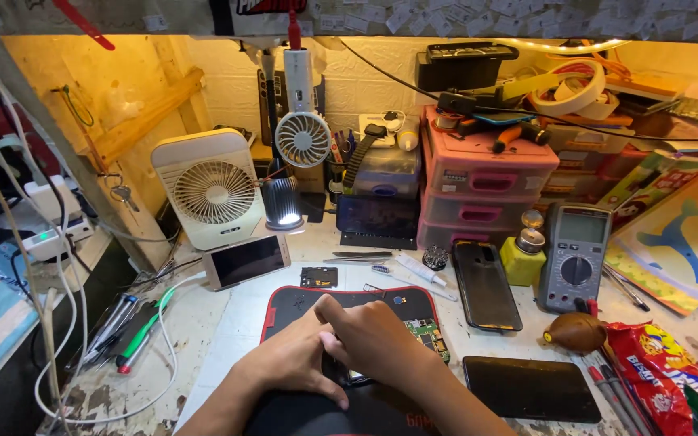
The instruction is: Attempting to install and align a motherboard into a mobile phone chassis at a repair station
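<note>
Green circuit board (428, 335), studded with small parts, shows at the right edge of an opened phone (357, 376) lying on a black mat with a red border (284, 303) at the middle of the white bench (236, 323). Both hands cover most of the phone. Left hand (288, 359) rests on its near side, fingers together and curled down against it; right hand (373, 339) overlaps from the right, fingers bent and pressed on the phone, thumb raised. Whether either hand grips a tool cannot be told.

Pink drawer chest (478, 190) stands at the back; its drawers are shut, with pliers and loose items piled on top. A cup (334, 173) beside it holds pens and tools.

Around the mat lie a phone back cover (485, 282), a dark glass panel (531, 387), a multimeter (575, 254), a yellow bottle (523, 258) and a white fan (212, 190). A snack bag (664, 371) is cut off at the lower right.
</note>
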